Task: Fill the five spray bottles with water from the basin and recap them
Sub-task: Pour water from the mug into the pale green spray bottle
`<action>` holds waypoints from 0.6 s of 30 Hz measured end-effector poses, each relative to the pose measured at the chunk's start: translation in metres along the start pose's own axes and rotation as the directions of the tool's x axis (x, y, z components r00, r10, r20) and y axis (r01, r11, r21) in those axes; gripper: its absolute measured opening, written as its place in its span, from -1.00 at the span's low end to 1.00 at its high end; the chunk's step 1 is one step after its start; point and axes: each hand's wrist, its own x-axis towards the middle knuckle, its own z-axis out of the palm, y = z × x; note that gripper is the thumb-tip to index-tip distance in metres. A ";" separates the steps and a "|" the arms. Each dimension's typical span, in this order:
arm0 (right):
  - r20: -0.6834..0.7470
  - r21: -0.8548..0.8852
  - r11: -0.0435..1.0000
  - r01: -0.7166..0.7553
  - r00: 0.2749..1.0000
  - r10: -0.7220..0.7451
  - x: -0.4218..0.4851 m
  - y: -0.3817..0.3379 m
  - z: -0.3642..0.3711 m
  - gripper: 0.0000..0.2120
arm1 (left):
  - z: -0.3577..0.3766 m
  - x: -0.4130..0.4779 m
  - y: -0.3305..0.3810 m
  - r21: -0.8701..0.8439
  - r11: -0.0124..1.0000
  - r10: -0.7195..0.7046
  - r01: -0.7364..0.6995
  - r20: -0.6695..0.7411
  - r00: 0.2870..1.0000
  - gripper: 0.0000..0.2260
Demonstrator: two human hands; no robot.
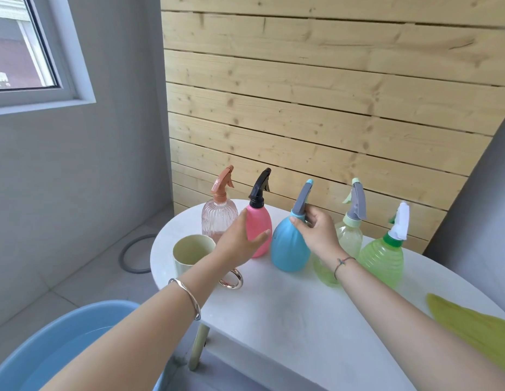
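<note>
1. The blue basin [62,345] sits low at the lower left, off the tabletop [288,314], with water in it. It looks broad and heavy when full, so it is better to dip from it than to lift it.
2. The cream cup [189,253] stands near the left edge of the tabletop, its shiny ring handle [231,279] toward the viewer. It looks rigid and light and seems the natural scoop; the handle is the place to hold it.
3. The clear pink ribbed bottle [217,218] stands furthest left in the row, capped with a peach trigger head. Its wall looks hard and possibly brittle, so grip it round the belly.
4. The left hand [240,238] is open and loosely curved in front of the pink bottle [259,227], fingers against its side, not closed round it.
5. The right hand [316,230] pinches the collar under the grey trigger head of the blue bottle [288,246], thumb and fingers closed on the neck. The smooth plastic body likely squeezes in a little and gets slippery when wet; the neck is the firm hold for unscrewing.
6. The pale yellow-green bottle [350,235] and the green ribbed bottle [384,258] stand at the right, both capped; their ribs should help grip.
7. A yellow-green cloth [471,328] lies at the right edge.
</note>
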 end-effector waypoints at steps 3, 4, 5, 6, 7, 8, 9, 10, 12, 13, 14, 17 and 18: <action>0.014 -0.030 0.998 -0.055 0.998 0.055 -0.004 -0.001 -0.003 -0.71 | 0.002 -0.003 0.004 -0.015 1.000 -0.011 0.011 -0.013 1.000 -0.29; 0.017 -0.038 0.997 -0.071 0.997 0.072 -0.008 -0.003 -0.004 -0.60 | 0.002 -0.005 0.006 -0.021 1.000 -0.012 0.012 -0.019 1.000 -0.29; 0.021 -0.035 0.996 -0.079 0.997 0.080 -0.014 -0.005 -0.006 -0.50 | 0.003 -0.007 0.007 -0.029 1.000 -0.010 0.010 -0.026 1.000 -0.29; 0.021 -0.020 0.998 -0.062 0.998 0.062 -0.023 -0.009 -0.009 -0.48 | 0.005 -0.010 0.009 -0.042 0.999 -0.007 0.006 -0.028 1.000 -0.28; 0.008 0.002 1.000 -0.005 1.000 0.005 -0.035 -0.013 -0.013 -0.51 | 0.007 -0.013 0.010 -0.058 0.998 -0.003 0.001 -0.029 1.000 -0.28; -0.032 0.018 0.997 0.072 0.997 -0.072 -0.047 -0.016 -0.018 -0.57 | 0.009 -0.016 0.011 -0.075 0.997 0.002 -0.004 -0.026 1.000 -0.27; -0.103 0.018 0.988 0.155 0.983 -0.153 -0.059 -0.018 -0.025 -0.62 | 0.012 -0.020 0.012 -0.089 0.996 0.007 -0.009 -0.026 1.000 -0.26; -0.196 -0.012 0.975 0.222 0.955 -0.220 -0.067 -0.018 -0.031 -0.66 | 0.015 -0.022 0.012 -0.104 0.994 0.009 -0.012 -0.025 1.000 -0.25; -0.383 -0.105 0.957 0.271 0.877 -0.290 -0.077 -0.013 -0.042 -0.69 | 0.021 -0.028 0.017 -0.152 0.988 0.011 -0.014 -0.023 1.000 -0.25; -0.452 -0.123 0.961 0.249 0.848 -0.278 -0.078 -0.009 -0.048 -0.66 | 0.024 -0.031 0.021 -0.180 0.984 0.010 -0.013 -0.015 1.000 -0.25; -0.491 -0.117 0.971 0.209 0.837 -0.240 -0.075 -0.005 -0.052 -0.60 | 0.027 -0.034 0.024 -0.202 0.979 0.014 -0.016 -0.011 1.000 -0.25; -0.426 -0.058 0.998 0.017 0.904 -0.040 -0.060 0.003 -0.061 -0.37 | 0.035 -0.046 0.036 -0.242 0.970 0.038 -0.039 -0.013 0.999 -0.26; -0.383 -0.044 0.999 -0.029 0.924 0.009 -0.053 0.004 -0.063 -0.35 | 0.038 -0.050 0.039 -0.258 0.965 0.049 -0.052 -0.015 0.999 -0.28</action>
